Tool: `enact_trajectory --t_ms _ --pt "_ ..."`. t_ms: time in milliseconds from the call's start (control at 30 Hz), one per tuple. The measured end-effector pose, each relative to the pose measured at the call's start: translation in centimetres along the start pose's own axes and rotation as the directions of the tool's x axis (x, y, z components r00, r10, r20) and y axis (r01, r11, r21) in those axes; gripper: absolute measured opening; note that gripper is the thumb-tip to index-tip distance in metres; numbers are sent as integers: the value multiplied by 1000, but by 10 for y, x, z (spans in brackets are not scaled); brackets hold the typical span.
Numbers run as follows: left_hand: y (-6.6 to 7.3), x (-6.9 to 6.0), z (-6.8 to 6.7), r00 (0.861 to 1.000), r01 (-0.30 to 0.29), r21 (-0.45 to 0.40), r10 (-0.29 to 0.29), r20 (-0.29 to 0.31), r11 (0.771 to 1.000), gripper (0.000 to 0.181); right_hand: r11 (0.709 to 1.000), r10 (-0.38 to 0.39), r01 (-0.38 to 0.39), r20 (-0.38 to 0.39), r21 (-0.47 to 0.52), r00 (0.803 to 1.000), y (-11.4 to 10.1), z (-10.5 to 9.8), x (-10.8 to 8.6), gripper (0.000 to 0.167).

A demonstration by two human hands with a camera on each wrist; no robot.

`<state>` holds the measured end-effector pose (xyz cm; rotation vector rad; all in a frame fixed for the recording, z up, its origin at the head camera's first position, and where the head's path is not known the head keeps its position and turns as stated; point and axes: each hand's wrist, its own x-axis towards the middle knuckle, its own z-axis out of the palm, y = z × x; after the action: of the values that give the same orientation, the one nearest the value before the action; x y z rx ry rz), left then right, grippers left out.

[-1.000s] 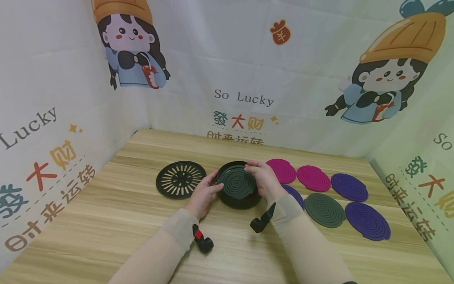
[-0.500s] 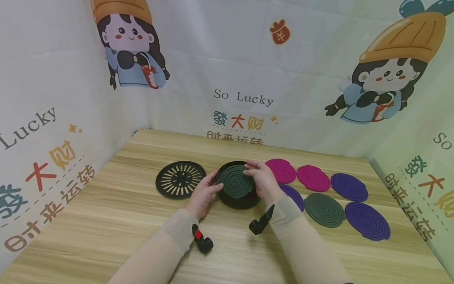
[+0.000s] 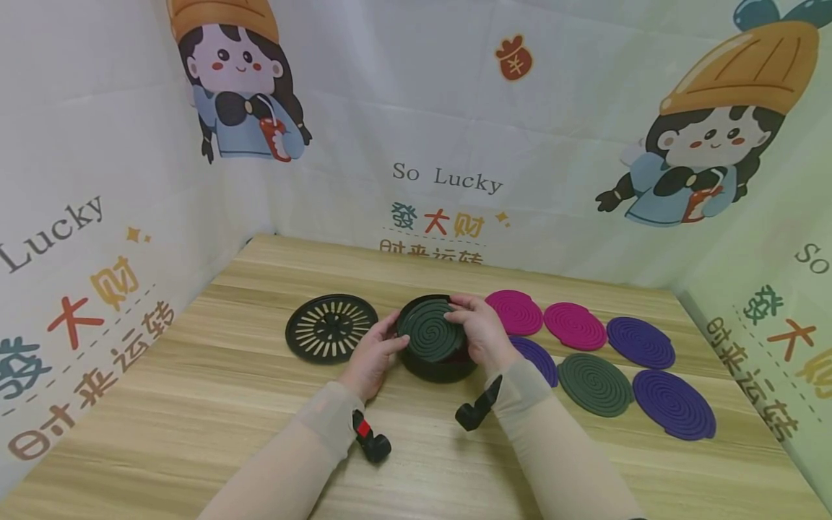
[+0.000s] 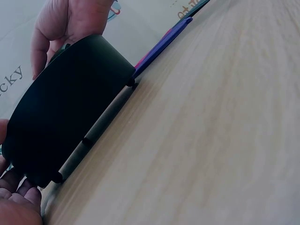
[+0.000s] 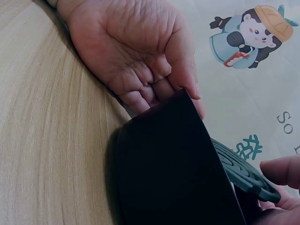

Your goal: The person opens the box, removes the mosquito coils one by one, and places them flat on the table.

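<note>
In the head view, a round black mosquito coil tin [image 3: 437,373] stands on the table. My left hand [image 3: 373,355] grips its left side, thumb over the rim. At the tin's mouth lies a dark green mosquito coil [image 3: 430,334], pinched at its upper right by my right hand [image 3: 489,334]. The right wrist view shows this coil [image 5: 246,171] tilted, one edge raised above the tin's rim. How deep its other edge sits is hidden by the wall. Small feet show beneath the tin [image 4: 70,103] in the left wrist view.
A black slotted lid [image 3: 331,328] lies left of the tin. To the right are two pink coils [image 3: 575,326], another green coil [image 3: 594,384] and several purple coils [image 3: 674,404], all flat on the wooden table [image 3: 195,404]. Printed cloth [image 3: 364,108] encloses the back and sides.
The green coil's right edge has come up a little, so it tilts more and more of the tin's inside shows at the right. My right fingertips have shifted slightly left. The left hand stays put.
</note>
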<state>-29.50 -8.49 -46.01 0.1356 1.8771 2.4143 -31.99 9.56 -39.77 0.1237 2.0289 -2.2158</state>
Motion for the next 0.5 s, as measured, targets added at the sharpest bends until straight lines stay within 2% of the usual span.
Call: enact_trajectory --t_ms 233,500 --pt "0 1 0 1000 6 -1 -6 -4 1000 62 999 12 -11 37 -49 999 -1 -1 -3 46" --pt "1 0 0 1000 9 2 -9 -4 1000 61 984 -6 18 68 -175 998 -3 0 -4 50"
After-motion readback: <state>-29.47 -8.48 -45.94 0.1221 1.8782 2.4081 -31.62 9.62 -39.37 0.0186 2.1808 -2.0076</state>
